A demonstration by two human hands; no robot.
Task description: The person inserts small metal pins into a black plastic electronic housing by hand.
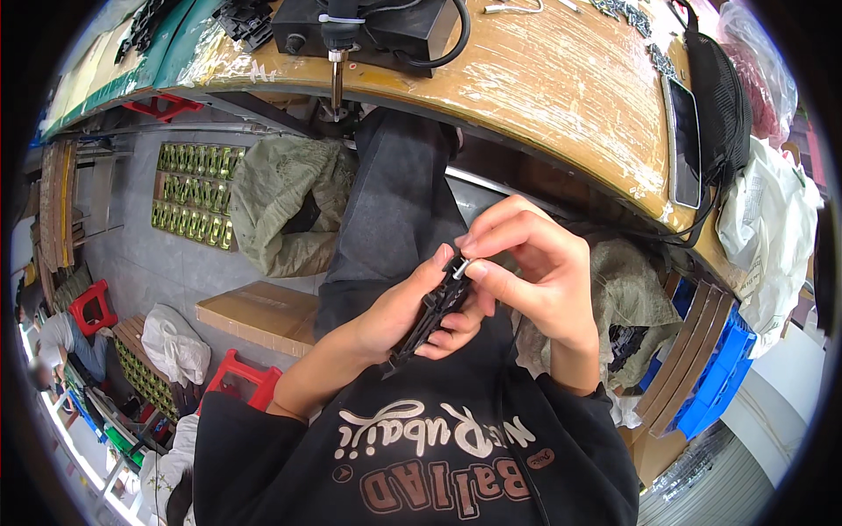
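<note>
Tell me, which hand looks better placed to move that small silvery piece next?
Probably the right hand: its fingertips appear to pinch the small silvery piece, while the left hand is busy holding the black part.

Left fingers point(462, 321) hold a black part point(433, 315), right fingers point(509, 231) a pin point(461, 269).

The black fabric T-shirt point(395, 486) has short, loose sleeves point(235, 438); its front carries white cursive lettering point(430, 430) and brownish block lettering point(443, 487). With it are worn dark charcoal fabric trousers point(386, 215).
</note>
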